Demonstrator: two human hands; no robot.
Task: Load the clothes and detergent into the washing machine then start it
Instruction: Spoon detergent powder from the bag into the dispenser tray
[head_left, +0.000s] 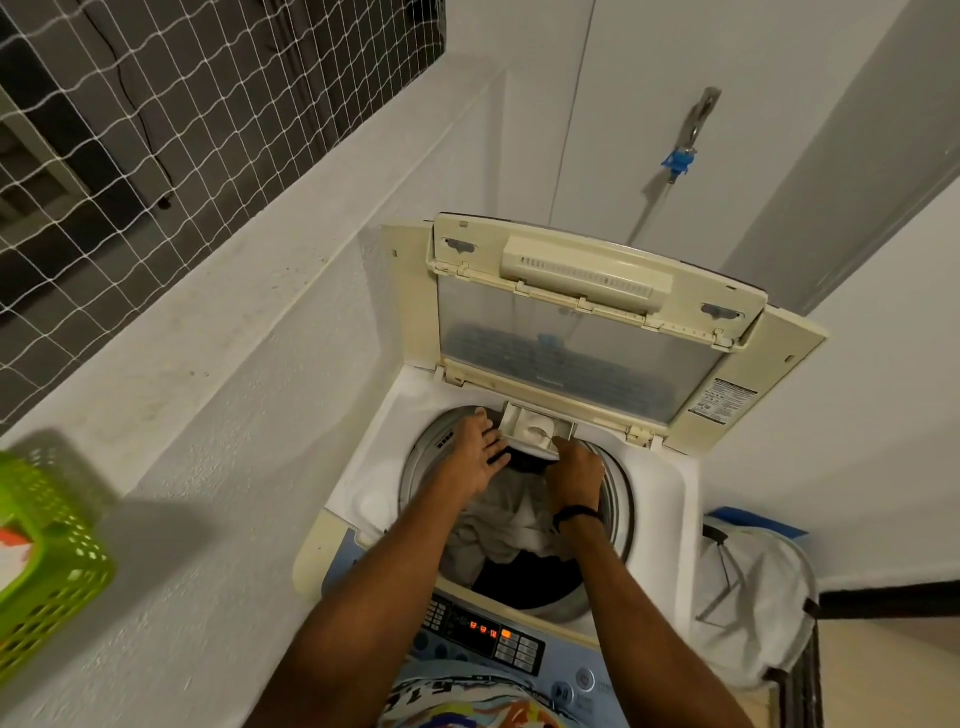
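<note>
The top-loading washing machine (374, 467) stands with its lid (571, 332) raised. Grey-white and dark clothes (498, 525) lie in the drum. At the drum's far edge the small white detergent drawer (530, 423) is pulled out, with white powder showing inside. My left hand (480, 449) has its fingers spread and straight and touches the drawer's left side at the drum rim. My right hand (574, 470), with a black band on its wrist, curls its fingers round the drawer's front right edge. The control panel (483, 631) shows orange lit digits.
A green plastic basket (52, 566) holding an orange and white pack sits on the ledge at the left. A white fabric hamper (753, 597) stands right of the machine. A tap with a blue hose connector (678, 161) is on the wall behind. Netting (156, 130) covers the opening at upper left.
</note>
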